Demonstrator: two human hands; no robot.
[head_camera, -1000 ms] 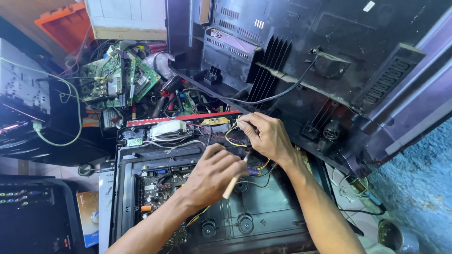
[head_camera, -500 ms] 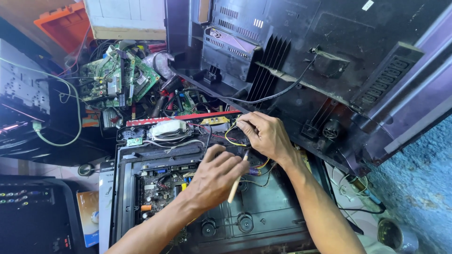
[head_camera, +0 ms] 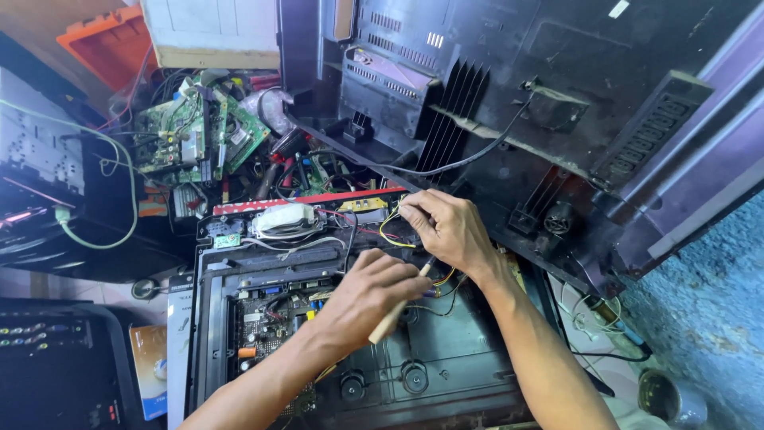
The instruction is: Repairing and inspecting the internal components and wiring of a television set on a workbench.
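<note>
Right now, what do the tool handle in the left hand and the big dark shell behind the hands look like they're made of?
The tool handle in the left hand looks like pale, unvarnished wood: matte tan, with no shine. It could also be plastic of that colour. The dark shell looks like moulded plastic: dull black, dusty, with formed vent slots and ribs. The right hand pinches thin wires whose yellow coating looks like plastic.

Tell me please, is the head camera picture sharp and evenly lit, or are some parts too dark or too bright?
Head view: the left hand gripping a pale wooden-handled tool and the right hand on the yellow wire are sharp and softly lit. The black rear cover above is dull, its detail lost in shade. The white box at the top edge looks washed out. Straight edges bow slightly near the borders.
</note>
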